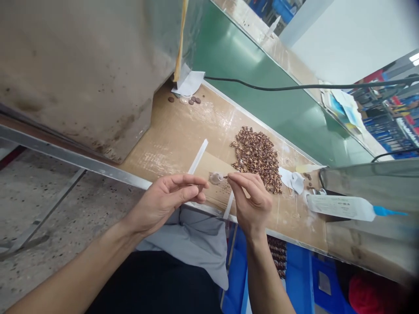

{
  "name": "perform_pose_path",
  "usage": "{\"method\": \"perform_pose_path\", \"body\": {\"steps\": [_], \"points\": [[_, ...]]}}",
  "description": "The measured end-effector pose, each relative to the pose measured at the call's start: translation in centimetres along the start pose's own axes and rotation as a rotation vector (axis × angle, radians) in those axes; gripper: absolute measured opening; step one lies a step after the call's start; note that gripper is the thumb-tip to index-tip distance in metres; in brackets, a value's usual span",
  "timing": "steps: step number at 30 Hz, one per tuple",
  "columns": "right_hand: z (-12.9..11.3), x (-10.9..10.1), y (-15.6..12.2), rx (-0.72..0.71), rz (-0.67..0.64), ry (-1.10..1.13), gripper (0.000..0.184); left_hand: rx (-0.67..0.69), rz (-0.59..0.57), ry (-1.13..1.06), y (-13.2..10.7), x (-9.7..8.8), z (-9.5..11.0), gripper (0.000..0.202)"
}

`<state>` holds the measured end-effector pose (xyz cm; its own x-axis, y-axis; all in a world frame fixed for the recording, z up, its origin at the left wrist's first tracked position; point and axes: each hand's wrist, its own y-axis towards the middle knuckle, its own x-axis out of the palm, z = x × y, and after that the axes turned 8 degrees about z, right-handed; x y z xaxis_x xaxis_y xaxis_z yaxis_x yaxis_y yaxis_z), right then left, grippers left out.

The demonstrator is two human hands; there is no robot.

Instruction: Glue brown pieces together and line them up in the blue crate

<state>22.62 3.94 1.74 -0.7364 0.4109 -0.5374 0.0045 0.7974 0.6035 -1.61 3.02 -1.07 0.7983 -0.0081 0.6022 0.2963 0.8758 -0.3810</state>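
Note:
My left hand (pixel 168 198) hovers over the near edge of the cardboard-covered bench (pixel 183 131), fingers pinched together near a small clear cap-like part (pixel 216 177). My right hand (pixel 250 198) pinches a tiny brown piece right beside that clear part. Just beyond my right hand lies a heap of small brown and gold parts (pixel 257 157). A white plastic strip (pixel 198 157) lies on the bench behind my left hand, and another white strip (pixel 228 205) pokes out under my right hand.
A green conveyor belt (pixel 262 87) runs behind the bench, with a black cable (pixel 294 86) over it. A white tube with a blue tip (pixel 347 207) lies at the right. A few brown discs (pixel 193 100) and white paper (pixel 190 83) sit far left. Blue bins (pixel 297 274) stand below.

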Motion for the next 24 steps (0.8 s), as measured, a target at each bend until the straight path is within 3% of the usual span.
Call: {"method": "perform_pose_path", "body": {"steps": [6,24], "points": [[0.42,0.43,-0.03,-0.095,-0.061,-0.057,0.026,0.028,0.002,-0.047,0.13,-0.19,-0.5,0.02],[0.48,0.45,-0.07,-0.174,-0.066,-0.083,0.032,-0.011,0.042,-0.067,0.22,-0.35,-0.71,0.025]]}}
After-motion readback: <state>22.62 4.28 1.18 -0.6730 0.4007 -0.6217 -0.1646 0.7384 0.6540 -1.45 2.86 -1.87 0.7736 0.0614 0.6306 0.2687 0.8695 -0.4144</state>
